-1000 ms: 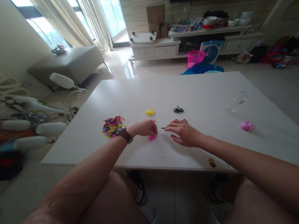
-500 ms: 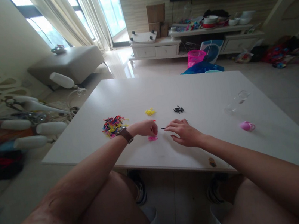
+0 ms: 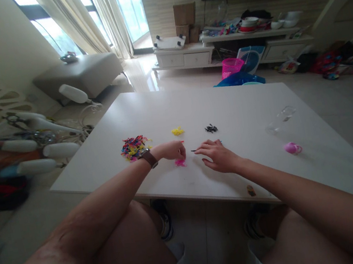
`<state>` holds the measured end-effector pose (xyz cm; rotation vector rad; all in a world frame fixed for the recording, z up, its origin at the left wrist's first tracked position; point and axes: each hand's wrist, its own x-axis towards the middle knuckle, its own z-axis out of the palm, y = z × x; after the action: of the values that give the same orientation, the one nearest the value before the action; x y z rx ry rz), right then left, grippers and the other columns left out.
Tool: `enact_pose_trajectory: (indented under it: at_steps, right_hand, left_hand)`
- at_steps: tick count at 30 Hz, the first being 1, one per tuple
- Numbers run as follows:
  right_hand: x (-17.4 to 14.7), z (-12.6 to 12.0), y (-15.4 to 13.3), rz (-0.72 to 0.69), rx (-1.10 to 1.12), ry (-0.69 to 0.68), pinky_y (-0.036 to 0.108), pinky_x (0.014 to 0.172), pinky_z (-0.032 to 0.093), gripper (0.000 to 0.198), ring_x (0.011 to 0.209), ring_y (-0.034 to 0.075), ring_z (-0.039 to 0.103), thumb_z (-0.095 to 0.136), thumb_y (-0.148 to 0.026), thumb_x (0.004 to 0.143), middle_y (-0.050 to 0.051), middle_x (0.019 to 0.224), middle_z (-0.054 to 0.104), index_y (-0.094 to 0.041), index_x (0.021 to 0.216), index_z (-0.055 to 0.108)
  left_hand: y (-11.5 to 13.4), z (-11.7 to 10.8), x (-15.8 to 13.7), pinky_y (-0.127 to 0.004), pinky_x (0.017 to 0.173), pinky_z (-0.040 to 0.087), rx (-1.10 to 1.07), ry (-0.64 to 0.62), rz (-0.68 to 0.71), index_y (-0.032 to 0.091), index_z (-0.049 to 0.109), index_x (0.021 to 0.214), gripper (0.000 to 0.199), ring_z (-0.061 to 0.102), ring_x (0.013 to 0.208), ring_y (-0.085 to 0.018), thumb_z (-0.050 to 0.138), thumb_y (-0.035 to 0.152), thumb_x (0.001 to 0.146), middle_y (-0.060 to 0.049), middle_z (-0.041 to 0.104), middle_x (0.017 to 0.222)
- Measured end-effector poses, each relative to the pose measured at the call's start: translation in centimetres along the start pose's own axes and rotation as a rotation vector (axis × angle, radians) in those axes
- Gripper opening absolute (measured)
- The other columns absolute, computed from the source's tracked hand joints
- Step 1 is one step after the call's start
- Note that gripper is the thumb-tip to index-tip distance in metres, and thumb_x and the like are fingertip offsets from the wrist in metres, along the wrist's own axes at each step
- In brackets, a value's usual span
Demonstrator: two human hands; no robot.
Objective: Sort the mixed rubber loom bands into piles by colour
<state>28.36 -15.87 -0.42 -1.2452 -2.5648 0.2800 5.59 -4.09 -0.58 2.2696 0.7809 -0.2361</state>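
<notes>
My left hand (image 3: pixel 174 151), with a watch on its wrist, has its fingers pinched together just above a small pink pile (image 3: pixel 180 163) of thin pieces. Whatever is between those fingertips is hidden. Opposite it, my right hand (image 3: pixel 219 156) rests low over the table, fingers stretched and thumb apart. A small dark piece (image 3: pixel 193 150) lies at its fingertip. Left of my hands is a mixed heap (image 3: pixel 134 147) of small, colourful pieces like rubber bands. Beyond them are a yellow pile (image 3: pixel 177 130) and a black pile (image 3: pixel 211 128).
On the white table (image 3: pixel 146 110), a clear container (image 3: pixel 281 120) lies at the right, near a pink cup-like object (image 3: pixel 292 148). A small sticker-like figure (image 3: pixel 250 190) is at the near edge. A white-shaded lamp (image 3: pixel 62 150) stands close to the table's left side.
My left hand stays almost still above the pink pile, its fingers slightly more closed. My right hand and the piles show no clear movement.
</notes>
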Motion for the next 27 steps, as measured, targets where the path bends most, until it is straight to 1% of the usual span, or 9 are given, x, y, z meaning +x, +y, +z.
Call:
enact_pose_trajectory:
  at_steps: [4,6,9,12,13,15,20,23,27]
  right_hand:
    - [0.0,0.0,0.0,0.024,-0.015,0.015,0.043,0.091,0.034,0.034,0.12,0.028,0.054,0.055,-0.018,0.091,0.012,0.126,0.069,-0.021,0.124,0.065]
    - [0.1,0.0,0.5,0.088,-0.033,0.047,0.044,0.092,0.033,0.033,0.12,0.028,0.054,0.054,-0.021,0.092,0.012,0.126,0.069,-0.021,0.122,0.065]
    - [0.2,-0.1,2.3,0.281,-0.061,0.116,0.045,0.092,0.034,0.032,0.121,0.03,0.053,0.052,-0.026,0.092,0.012,0.127,0.068,-0.022,0.122,0.065]
    - [0.4,-0.1,4.9,0.495,-0.083,0.154,0.048,0.092,0.037,0.037,0.12,0.032,0.052,0.051,-0.031,0.091,0.011,0.132,0.066,-0.023,0.125,0.064]
    - [0.4,0.0,5.8,0.551,-0.088,0.157,0.049,0.091,0.038,0.039,0.12,0.033,0.051,0.05,-0.032,0.091,0.012,0.133,0.065,-0.023,0.127,0.063]
    - [0.5,0.1,7.2,0.619,-0.091,0.147,0.052,0.092,0.04,0.044,0.121,0.035,0.05,0.049,-0.035,0.09,0.012,0.137,0.063,-0.023,0.131,0.062]
    - [0.7,0.9,9.0,0.669,-0.1,0.113,0.058,0.093,0.042,0.052,0.122,0.038,0.048,0.048,-0.038,0.089,0.011,0.143,0.058,-0.028,0.14,0.057]
    - [1.0,1.1,9.2,0.675,-0.103,0.096,0.059,0.093,0.043,0.055,0.124,0.038,0.047,0.047,-0.04,0.09,0.009,0.145,0.057,-0.032,0.144,0.054]
    - [1.1,0.6,9.3,0.678,-0.101,0.111,0.059,0.094,0.043,0.054,0.124,0.037,0.047,0.046,-0.04,0.091,0.009,0.145,0.057,-0.031,0.144,0.054]
  left_hand:
    - [0.2,-0.2,-0.2,-0.02,0.06,0.041,0.01,-0.002,-0.003,0.016,0.081,0.083,0.019,0.063,0.066,-0.013,0.065,0.014,0.073,-0.002,0.076,0.075]
    - [0.4,-0.3,-0.3,-0.021,0.059,0.04,0.012,0.008,-0.006,0.016,0.08,0.082,0.017,0.062,0.065,-0.013,0.065,0.015,0.074,-0.003,0.076,0.074]
    - [0.5,-0.5,-0.5,-0.021,0.06,0.041,0.014,0.045,-0.003,0.015,0.079,0.081,0.014,0.062,0.067,-0.013,0.066,0.017,0.075,-0.003,0.075,0.075]
    - [0.6,-0.7,-0.7,-0.021,0.062,0.042,0.019,0.081,-0.005,0.015,0.078,0.083,0.014,0.062,0.068,-0.013,0.066,0.018,0.076,-0.003,0.074,0.077]
    - [0.6,-0.7,-0.8,-0.022,0.063,0.042,0.021,0.089,-0.005,0.015,0.078,0.084,0.014,0.062,0.068,-0.013,0.066,0.019,0.077,-0.003,0.074,0.078]
    - [0.7,-0.8,-1.0,-0.023,0.064,0.043,0.023,0.094,-0.005,0.015,0.078,0.085,0.015,0.061,0.069,-0.014,0.066,0.02,0.077,-0.003,0.073,0.078]
    - [0.7,-0.9,-1.3,-0.023,0.062,0.042,0.041,0.1,-0.016,0.015,0.077,0.088,0.017,0.06,0.067,-0.014,0.065,0.023,0.079,-0.004,0.072,0.078]
    - [0.6,-0.8,-1.4,-0.022,0.061,0.041,0.037,0.11,-0.022,0.015,0.077,0.089,0.018,0.06,0.067,-0.013,0.065,0.023,0.079,-0.004,0.071,0.078]
    - [0.2,-1.3,-1.6,-0.022,0.062,0.042,0.011,0.122,-0.057,0.014,0.077,0.093,0.022,0.06,0.068,-0.014,0.064,0.026,0.079,-0.005,0.072,0.081]
